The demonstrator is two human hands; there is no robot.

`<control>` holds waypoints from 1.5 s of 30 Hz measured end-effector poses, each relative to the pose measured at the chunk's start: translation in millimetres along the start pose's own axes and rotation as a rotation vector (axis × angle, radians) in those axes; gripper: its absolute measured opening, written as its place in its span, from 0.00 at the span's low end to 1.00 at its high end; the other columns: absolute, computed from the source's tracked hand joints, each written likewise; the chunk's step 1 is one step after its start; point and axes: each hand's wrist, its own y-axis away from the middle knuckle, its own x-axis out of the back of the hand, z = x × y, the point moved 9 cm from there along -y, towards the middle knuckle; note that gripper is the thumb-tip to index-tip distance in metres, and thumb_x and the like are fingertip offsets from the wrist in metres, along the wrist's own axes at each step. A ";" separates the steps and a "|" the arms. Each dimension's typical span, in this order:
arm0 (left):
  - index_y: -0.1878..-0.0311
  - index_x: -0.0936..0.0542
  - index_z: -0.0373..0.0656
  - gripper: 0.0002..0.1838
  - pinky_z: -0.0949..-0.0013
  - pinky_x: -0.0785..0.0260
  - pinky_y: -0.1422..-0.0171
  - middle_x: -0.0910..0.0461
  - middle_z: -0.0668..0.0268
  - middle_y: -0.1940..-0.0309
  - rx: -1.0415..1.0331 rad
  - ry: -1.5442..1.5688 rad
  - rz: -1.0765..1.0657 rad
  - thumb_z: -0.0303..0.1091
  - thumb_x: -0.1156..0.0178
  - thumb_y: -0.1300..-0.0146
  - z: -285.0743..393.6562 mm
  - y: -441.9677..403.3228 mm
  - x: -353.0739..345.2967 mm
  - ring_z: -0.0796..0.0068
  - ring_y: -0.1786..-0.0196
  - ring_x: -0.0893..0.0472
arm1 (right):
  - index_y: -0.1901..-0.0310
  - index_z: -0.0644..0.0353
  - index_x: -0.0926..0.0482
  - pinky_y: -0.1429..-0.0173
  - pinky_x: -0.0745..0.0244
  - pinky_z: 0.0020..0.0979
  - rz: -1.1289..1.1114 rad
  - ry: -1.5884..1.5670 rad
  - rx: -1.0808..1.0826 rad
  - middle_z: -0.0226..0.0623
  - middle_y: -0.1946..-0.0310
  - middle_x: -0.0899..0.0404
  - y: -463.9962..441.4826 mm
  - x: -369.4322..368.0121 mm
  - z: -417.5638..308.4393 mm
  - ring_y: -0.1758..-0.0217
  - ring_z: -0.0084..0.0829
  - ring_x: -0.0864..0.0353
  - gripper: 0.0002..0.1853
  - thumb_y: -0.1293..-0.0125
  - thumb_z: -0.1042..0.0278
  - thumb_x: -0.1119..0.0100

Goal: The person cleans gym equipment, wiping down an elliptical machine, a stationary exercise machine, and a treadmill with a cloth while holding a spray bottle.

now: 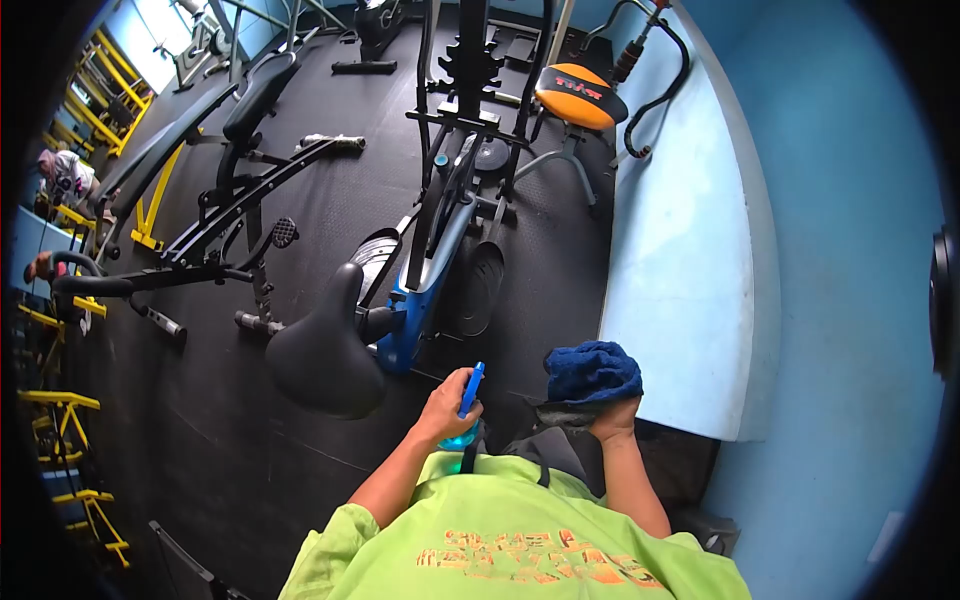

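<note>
Blue-headed spray bottle (472, 392), six o'clock: my left fingers (457, 383) wrap it. My right fingers (626, 407) clasp navy cloth (595, 372), four o'clock.

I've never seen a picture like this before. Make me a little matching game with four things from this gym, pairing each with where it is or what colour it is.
Column one:
1. Spray bottle
2. Cloth
3. Bike saddle
4. Small padded seat

Column two:
A. Plain black
B. In the person's right hand
C. Orange, with a black band
D. In the person's left hand

Right pairs: 1-D, 2-B, 3-A, 4-C.
</note>
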 end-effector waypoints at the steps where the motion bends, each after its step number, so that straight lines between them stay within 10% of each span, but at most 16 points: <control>1: 0.44 0.27 0.44 0.25 0.59 0.27 0.51 0.22 0.57 0.57 0.029 -0.029 0.048 0.31 0.36 0.48 -1.9 -5.5 -0.1 0.55 0.58 0.19 | 0.44 0.59 0.24 0.38 0.24 0.43 -0.002 0.012 -0.014 0.43 0.49 0.19 -12.3 -0.6 -4.8 0.45 0.42 0.20 0.26 0.30 0.46 0.57; 14: 0.44 0.28 0.37 0.26 0.52 0.27 0.44 0.23 0.47 0.53 0.222 -0.018 0.437 0.31 0.41 0.49 -98.1 -66.0 -53.3 0.42 0.50 0.21 | 0.44 0.63 0.26 0.37 0.23 0.42 -0.208 0.199 -0.373 0.48 0.47 0.19 -219.0 52.1 50.8 0.44 0.43 0.18 0.27 0.29 0.44 0.52; 15: 0.44 0.27 0.39 0.24 0.62 0.25 0.57 0.21 0.56 0.58 0.166 -0.049 0.482 0.28 0.38 0.48 -113.9 -76.0 -57.4 0.63 0.68 0.18 | 0.44 0.64 0.26 0.37 0.23 0.42 -0.267 0.287 -0.345 0.49 0.47 0.19 -236.7 60.9 60.5 0.44 0.42 0.18 0.26 0.28 0.46 0.52; 21: 0.43 0.27 0.38 0.25 0.65 0.26 0.60 0.21 0.56 0.56 0.196 0.028 0.532 0.28 0.39 0.48 -226.2 -136.9 -82.6 0.69 0.72 0.20 | 0.42 0.66 0.29 0.36 0.24 0.41 -0.235 0.248 -0.363 0.49 0.45 0.22 -341.8 132.1 139.0 0.43 0.41 0.19 0.25 0.27 0.51 0.54; 23: 0.41 0.30 0.34 0.27 0.58 0.27 0.44 0.22 0.48 0.49 0.216 0.087 0.492 0.28 0.42 0.48 -258.6 -160.6 -88.3 0.48 0.52 0.19 | 0.42 0.65 0.29 0.35 0.25 0.41 -0.324 0.274 -0.328 0.49 0.44 0.22 -371.2 146.8 169.5 0.42 0.41 0.19 0.25 0.28 0.51 0.53; 31: 0.43 0.29 0.35 0.27 0.55 0.26 0.48 0.23 0.50 0.50 0.085 -0.248 0.638 0.29 0.39 0.49 -332.6 -211.2 -101.4 0.47 0.54 0.19 | 0.42 0.63 0.26 0.36 0.25 0.39 -0.617 0.346 -0.034 0.44 0.47 0.19 -457.6 196.4 265.9 0.45 0.39 0.19 0.26 0.29 0.48 0.57; 37: 0.45 0.28 0.39 0.25 0.47 0.28 0.47 0.23 0.48 0.53 0.166 -0.175 0.723 0.31 0.41 0.49 -340.8 -245.9 -121.7 0.40 0.51 0.22 | 0.54 0.61 0.23 0.51 0.20 0.33 -0.312 0.233 -0.144 0.41 0.63 0.16 -487.6 253.2 258.6 0.59 0.36 0.16 0.17 0.29 0.56 0.54; 39: 0.50 0.26 0.40 0.20 0.47 0.28 0.49 0.23 0.47 0.57 0.167 -0.145 0.714 0.31 0.42 0.49 -340.4 -256.0 -125.4 0.40 0.53 0.22 | 0.56 0.60 0.23 0.56 0.20 0.33 -0.687 0.165 -0.234 0.40 0.66 0.16 -504.1 238.8 256.9 0.63 0.36 0.16 0.16 0.28 0.56 0.54; 40: 0.52 0.26 0.40 0.19 0.48 0.28 0.49 0.23 0.47 0.58 0.192 -0.141 0.691 0.31 0.42 0.49 -340.0 -262.8 -125.3 0.40 0.54 0.22 | 0.57 0.61 0.23 0.59 0.20 0.33 -0.225 0.321 -0.208 0.39 0.67 0.16 -506.6 244.9 242.8 0.65 0.35 0.17 0.16 0.27 0.57 0.54; 45: 0.56 0.26 0.38 0.15 0.51 0.27 0.52 0.22 0.50 0.61 0.251 -0.166 0.709 0.28 0.41 0.49 -343.8 -293.2 -123.2 0.43 0.58 0.21 | 0.56 0.62 0.23 0.55 0.21 0.31 -0.239 0.279 -0.129 0.38 0.65 0.18 -553.1 242.6 230.6 0.64 0.33 0.18 0.14 0.27 0.61 0.54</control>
